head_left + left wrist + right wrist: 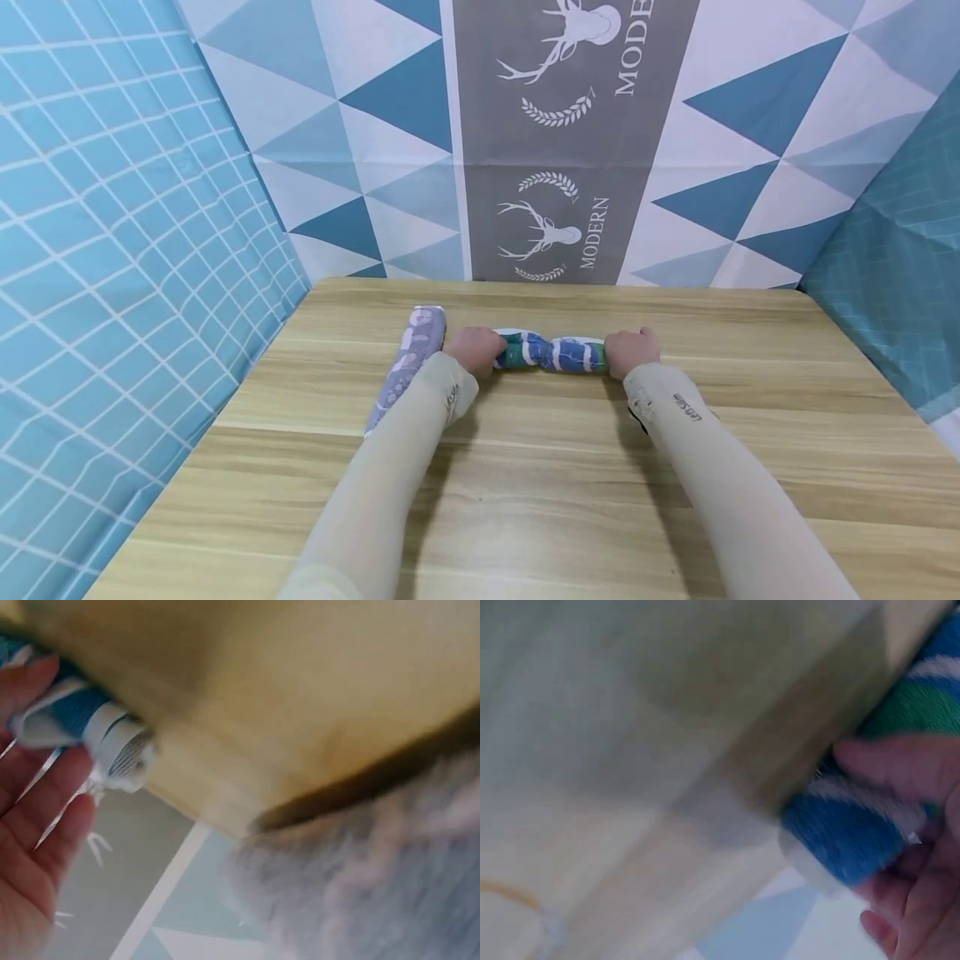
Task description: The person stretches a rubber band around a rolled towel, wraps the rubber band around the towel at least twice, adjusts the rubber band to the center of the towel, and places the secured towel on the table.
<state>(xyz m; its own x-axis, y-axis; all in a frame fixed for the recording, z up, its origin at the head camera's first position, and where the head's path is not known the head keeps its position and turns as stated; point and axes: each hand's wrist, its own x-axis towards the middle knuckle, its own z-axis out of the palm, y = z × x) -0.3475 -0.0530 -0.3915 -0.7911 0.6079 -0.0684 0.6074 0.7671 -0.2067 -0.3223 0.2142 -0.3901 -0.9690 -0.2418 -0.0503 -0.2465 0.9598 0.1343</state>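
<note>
A rolled towel (572, 355) with blue, green and white stripes lies crosswise near the far side of the table, narrowed at its middle. My left hand (475, 351) grips its left end; in the left wrist view, the thumb and fingers hold the roll, whose layered end (124, 754) sticks out past them. At the other end, my right hand (630, 350) holds the roll, with the thumb pressed along its striped side in the right wrist view. Just left of my left hand lies a purple-grey patterned towel (408, 354), rolled long and narrow, partly behind the left sleeve.
The wooden table (540, 492) ends at a patterned wall covering (555, 150) with triangles and deer heads. A blue checked sheet (112, 250) hangs along the left side, and a teal sheet (892, 250) on the right.
</note>
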